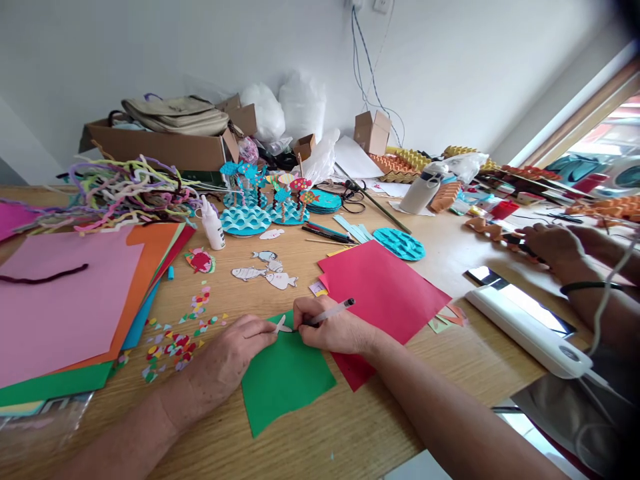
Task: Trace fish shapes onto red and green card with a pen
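My right hand (pixel 325 323) is closed around a pen (pixel 336 311), its tip end low against a sheet of green paper (pixel 287 380). Under the fingertips of my left hand (pixel 240 347) is a small white paper cutout (pixel 283 325), seemingly a fish with its tail showing; the rest is hidden by my fingers. Both hands rest at the upper part of the green sheet. Just beyond them lie several fish drawings cut from white paper (pixel 281 280). A red paper fish (pixel 201 261) is farther left, near a white glue bottle (pixel 213 225).
Red paper (pixel 380 287) lies right of my hands, stacked coloured sheets (pixel 70 293) at left, with confetti bits (pixel 177 347) between. Fish models on blue wavy bases (pixel 245 220) and pipe cleaners (pixel 135 193) stand behind. At right, another person's hands (pixel 553 247) work near a white device (pixel 530 333).
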Demonstrator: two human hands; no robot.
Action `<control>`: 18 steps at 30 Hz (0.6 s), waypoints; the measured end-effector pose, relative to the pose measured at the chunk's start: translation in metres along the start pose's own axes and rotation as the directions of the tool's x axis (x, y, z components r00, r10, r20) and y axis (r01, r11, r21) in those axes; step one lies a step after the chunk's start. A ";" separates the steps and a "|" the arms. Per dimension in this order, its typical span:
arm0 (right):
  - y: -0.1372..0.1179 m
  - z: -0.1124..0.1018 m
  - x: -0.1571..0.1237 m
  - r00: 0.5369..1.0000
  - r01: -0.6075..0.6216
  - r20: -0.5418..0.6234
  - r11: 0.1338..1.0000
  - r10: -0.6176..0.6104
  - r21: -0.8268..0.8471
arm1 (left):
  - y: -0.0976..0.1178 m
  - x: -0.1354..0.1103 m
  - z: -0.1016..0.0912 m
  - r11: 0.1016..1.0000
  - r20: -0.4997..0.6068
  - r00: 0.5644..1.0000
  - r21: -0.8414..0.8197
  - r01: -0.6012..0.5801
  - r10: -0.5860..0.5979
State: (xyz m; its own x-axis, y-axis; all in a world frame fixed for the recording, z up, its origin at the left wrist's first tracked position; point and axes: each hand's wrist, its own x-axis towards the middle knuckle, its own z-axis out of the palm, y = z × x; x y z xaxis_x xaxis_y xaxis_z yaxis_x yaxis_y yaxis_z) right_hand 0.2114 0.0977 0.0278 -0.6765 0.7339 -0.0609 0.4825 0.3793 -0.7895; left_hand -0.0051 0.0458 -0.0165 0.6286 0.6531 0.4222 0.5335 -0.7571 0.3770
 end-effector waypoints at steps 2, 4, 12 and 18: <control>0.000 0.000 0.000 1.000 -0.003 0.005 1.000 0.003 -0.006 | -0.001 -0.001 0.000 1.000 -0.011 1.000 0.006 -0.006 0.006; -0.001 -0.001 0.000 1.000 -0.002 0.009 1.000 0.002 -0.010 | -0.001 -0.001 0.000 1.000 -0.022 1.000 0.016 -0.016 0.016; 0.000 -0.002 -0.001 0.999 0.030 0.016 0.999 -0.029 -0.020 | 0.001 0.001 0.000 0.998 -0.048 0.998 0.059 -0.035 0.038; 0.001 -0.003 0.000 0.999 0.027 0.039 0.999 -0.026 -0.038 | -0.002 -0.002 0.001 0.999 -0.015 0.999 0.030 -0.030 0.031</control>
State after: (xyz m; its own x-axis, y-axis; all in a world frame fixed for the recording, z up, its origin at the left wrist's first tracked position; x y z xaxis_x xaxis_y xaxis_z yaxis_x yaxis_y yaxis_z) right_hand 0.2132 0.1001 0.0293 -0.7099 0.7013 -0.0644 0.4846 0.4201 -0.7673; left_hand -0.0065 0.0460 -0.0186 0.6365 0.6295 0.4456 0.5311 -0.7767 0.3387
